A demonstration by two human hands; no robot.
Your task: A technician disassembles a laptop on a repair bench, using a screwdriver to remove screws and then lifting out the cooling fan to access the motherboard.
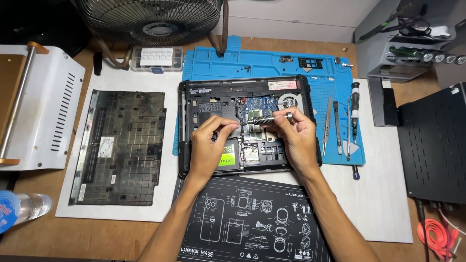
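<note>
An opened black laptop lies bottom-up on a blue work mat, its circuit board and cooling fan exposed. Over its middle my right hand grips a small metal screwdriver held nearly level, tip pointing left. My left hand meets it at the tip, fingers pinched around the bit end. Whether a screw sits between the fingers is hidden. A drive with a green label shows under my left hand.
The laptop's removed bottom cover lies to the left on a white mat. Tweezers and screwdrivers rest on the blue mat's right side. A black printed mat lies in front. A fan, a parts box, a tool rack and a black box surround the area.
</note>
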